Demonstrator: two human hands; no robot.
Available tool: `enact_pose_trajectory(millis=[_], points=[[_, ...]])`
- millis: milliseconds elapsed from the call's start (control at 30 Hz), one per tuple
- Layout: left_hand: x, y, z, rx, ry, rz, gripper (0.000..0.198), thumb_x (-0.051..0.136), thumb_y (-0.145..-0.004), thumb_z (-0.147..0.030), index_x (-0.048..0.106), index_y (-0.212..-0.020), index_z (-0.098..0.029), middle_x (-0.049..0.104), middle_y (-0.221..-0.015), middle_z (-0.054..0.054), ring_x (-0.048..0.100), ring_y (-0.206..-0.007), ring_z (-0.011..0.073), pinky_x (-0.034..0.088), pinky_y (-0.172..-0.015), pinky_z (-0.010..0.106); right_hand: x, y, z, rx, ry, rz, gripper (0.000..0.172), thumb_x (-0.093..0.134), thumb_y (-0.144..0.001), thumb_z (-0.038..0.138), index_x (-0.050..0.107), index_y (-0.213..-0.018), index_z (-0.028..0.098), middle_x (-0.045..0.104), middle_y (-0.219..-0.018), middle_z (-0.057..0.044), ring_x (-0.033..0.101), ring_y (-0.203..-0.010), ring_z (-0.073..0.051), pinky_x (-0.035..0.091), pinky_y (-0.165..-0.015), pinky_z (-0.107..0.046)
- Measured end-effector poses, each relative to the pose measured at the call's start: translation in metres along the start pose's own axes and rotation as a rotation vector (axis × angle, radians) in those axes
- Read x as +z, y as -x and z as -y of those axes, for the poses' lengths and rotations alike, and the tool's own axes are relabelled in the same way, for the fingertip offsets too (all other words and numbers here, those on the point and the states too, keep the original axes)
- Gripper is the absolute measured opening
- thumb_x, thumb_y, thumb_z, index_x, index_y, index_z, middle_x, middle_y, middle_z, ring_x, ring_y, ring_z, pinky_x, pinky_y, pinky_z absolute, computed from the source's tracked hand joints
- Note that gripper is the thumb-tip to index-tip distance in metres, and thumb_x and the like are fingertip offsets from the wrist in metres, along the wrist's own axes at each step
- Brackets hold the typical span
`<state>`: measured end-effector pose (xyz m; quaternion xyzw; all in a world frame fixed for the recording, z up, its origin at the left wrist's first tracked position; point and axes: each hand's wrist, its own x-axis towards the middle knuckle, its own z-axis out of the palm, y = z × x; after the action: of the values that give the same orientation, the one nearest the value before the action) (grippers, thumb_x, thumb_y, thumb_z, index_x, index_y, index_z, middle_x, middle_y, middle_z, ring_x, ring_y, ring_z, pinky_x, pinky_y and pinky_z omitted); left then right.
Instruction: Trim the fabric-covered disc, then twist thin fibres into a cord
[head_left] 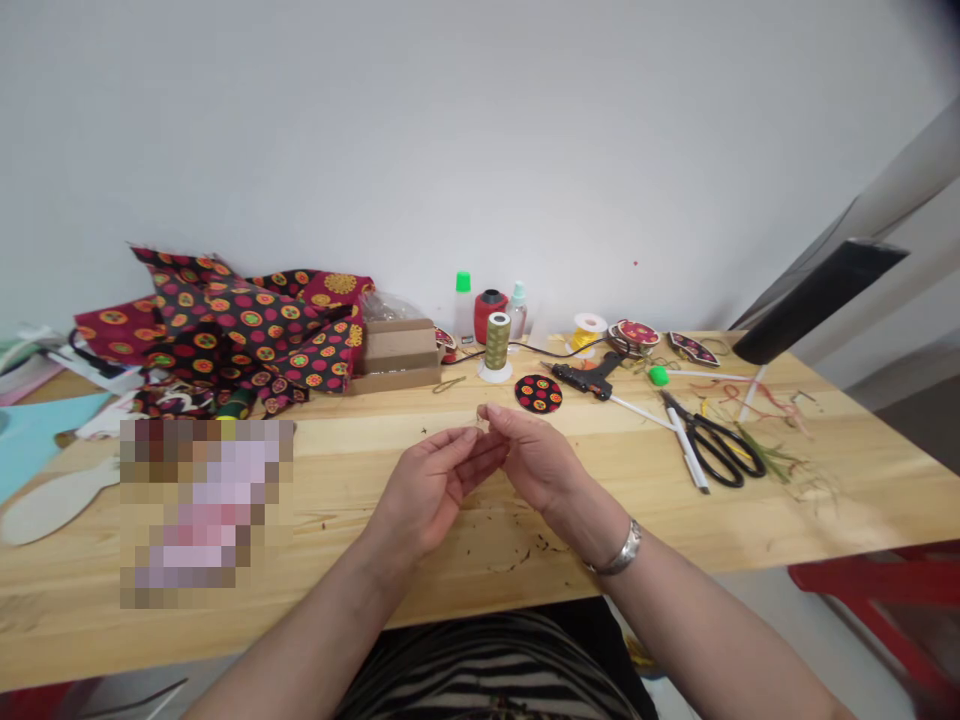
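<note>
My left hand (429, 488) and my right hand (541, 458) meet above the middle of the wooden table (337, 500). The thumb and fingers of each are pinched together, their tips close to one another. Something tiny and brownish shows at the right fingertips, too small to name; what the left fingers hold is hidden. Just beyond them lies a round patterned fabric piece (538, 393), flat on the table. Behind the hands stands a spool of olive thread (496, 345), upright, with a small loop of cord (448, 385) to its left.
A black glue gun (589, 377), black-handled scissors (716, 440) and a white pen (686, 450) lie to the right. Crumpled patterned fabric (255, 325) and a cardboard box (397, 355) fill the back left. A black tube (817, 300) juts over the right side. Dark scraps dot the table's front.
</note>
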<state>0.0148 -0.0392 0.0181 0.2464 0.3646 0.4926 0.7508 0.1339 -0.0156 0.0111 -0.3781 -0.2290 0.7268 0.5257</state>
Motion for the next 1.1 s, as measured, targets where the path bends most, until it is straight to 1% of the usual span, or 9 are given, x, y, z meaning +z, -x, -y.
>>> enact_pose_trajectory(millis=[167,300,400,500,600,733,833,967,1100], points=[[-0.002,0.001,0.000,-0.008,-0.071,-0.061,0.010,0.070,-0.070,-0.019,0.067,-0.075,-0.011,0.074,-0.082,0.011,0.069,-0.082,0.0215,0.048,-0.086,0.036,-0.005,-0.002,0.004,-0.011,0.092,-0.019,0.019,0.075,-0.056,0.033,0.067,-0.066,0.019,0.065,-0.076,0.000,0.054,-0.073,-0.013,0.039,-0.069,-0.026],[-0.008,0.003,-0.005,0.070,-0.333,-0.128,0.018,0.070,-0.069,-0.029,0.067,-0.076,-0.013,0.073,-0.085,0.009,0.068,-0.077,0.0202,0.051,-0.076,0.034,-0.012,-0.001,0.018,-0.023,0.183,0.040,0.020,0.077,-0.054,0.030,0.065,-0.062,0.016,0.064,-0.069,-0.001,0.054,-0.069,-0.012,0.040,-0.070,-0.027],[-0.010,0.006,-0.012,0.138,-0.618,-0.175,0.020,0.069,-0.069,-0.034,0.067,-0.075,-0.015,0.073,-0.080,0.006,0.062,-0.056,0.0138,0.048,-0.056,0.026,-0.019,-0.001,0.032,-0.065,0.430,0.100,0.022,0.074,-0.058,0.033,0.063,-0.062,0.014,0.061,-0.059,-0.001,0.053,-0.059,-0.011,0.040,-0.062,-0.026],[-0.011,0.010,-0.017,0.158,-0.830,-0.170,0.021,0.066,-0.070,-0.036,0.067,-0.077,-0.016,0.071,-0.068,0.003,0.047,-0.040,0.0094,0.036,-0.043,0.023,-0.025,-0.002,0.045,-0.126,0.796,0.143,0.023,0.066,-0.066,0.036,0.061,-0.060,0.014,0.051,-0.048,0.003,0.040,-0.044,-0.007,0.029,-0.046,-0.022],[-0.016,0.013,-0.019,0.175,-0.969,-0.153,0.026,0.061,-0.074,-0.040,0.070,-0.083,-0.018,0.071,-0.067,0.003,0.043,-0.041,0.0112,0.034,-0.044,0.024,-0.028,-0.002,0.056,-0.152,1.031,0.178,0.024,0.062,-0.069,0.035,0.060,-0.057,0.014,0.046,-0.048,0.004,0.033,-0.044,-0.006,0.023,-0.043,-0.022],[-0.026,0.015,-0.019,0.218,-1.089,-0.193,0.030,0.055,-0.077,-0.044,0.073,-0.072,-0.020,0.071,-0.069,0.004,0.050,-0.051,0.0158,0.035,-0.050,0.025,-0.028,-0.001,0.070,-0.139,1.122,0.216,0.025,0.059,-0.070,0.034,0.057,-0.055,0.014,0.046,-0.050,0.004,0.032,-0.044,-0.006,0.023,-0.043,-0.021],[-0.029,0.017,-0.019,0.279,-1.077,-0.222,0.029,0.058,-0.074,-0.042,0.069,-0.056,-0.021,0.071,-0.071,0.004,0.057,-0.065,0.0196,0.038,-0.057,0.024,-0.028,-0.001,0.077,-0.144,1.155,0.227,0.026,0.059,-0.070,0.035,0.057,-0.055,0.015,0.044,-0.050,0.005,0.032,-0.045,-0.006,0.023,-0.043,-0.021],[-0.029,0.019,-0.020,0.278,-1.031,-0.282,0.018,0.066,-0.065,-0.038,0.069,-0.060,-0.020,0.066,-0.060,0.000,0.055,-0.061,0.0184,0.038,-0.057,0.023,-0.028,-0.003,0.081,-0.161,1.197,0.241,0.027,0.060,-0.069,0.036,0.057,-0.053,0.014,0.045,-0.050,0.005,0.034,-0.047,-0.007,0.025,-0.045,-0.022],[-0.030,0.023,-0.022,0.267,-1.040,-0.326,0.018,0.066,-0.062,-0.038,0.069,-0.059,-0.020,0.065,-0.057,-0.001,0.053,-0.060,0.0183,0.039,-0.057,0.023,-0.029,-0.003,0.083,-0.171,1.240,0.214,0.026,0.061,-0.069,0.033,0.057,-0.052,0.014,0.045,-0.050,0.004,0.035,-0.047,-0.006,0.025,-0.045,-0.022]])
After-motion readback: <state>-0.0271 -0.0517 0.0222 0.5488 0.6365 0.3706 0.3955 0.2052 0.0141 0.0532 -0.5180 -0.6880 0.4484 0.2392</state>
